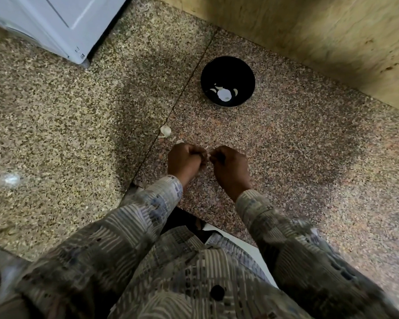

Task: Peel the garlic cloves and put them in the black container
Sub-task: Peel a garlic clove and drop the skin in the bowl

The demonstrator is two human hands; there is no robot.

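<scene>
speckled granite counter (286, 157) bears a black container (227, 72) and garlic skins (165, 131).

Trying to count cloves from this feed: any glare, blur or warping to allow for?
Head view: sharp mid-frame, pale pieces stand out in the black container; left hand and right hand hide most of the garlic clove they pinch; sleeves blurred low in frame; one glare spot on the counter, left; edges bent by the wide angle.

On the counter (309, 146) the container (226, 67), cloves (224, 94) inside, lies beyond the left hand (184, 160) and right hand (230, 165), skins (165, 131) between.
</scene>
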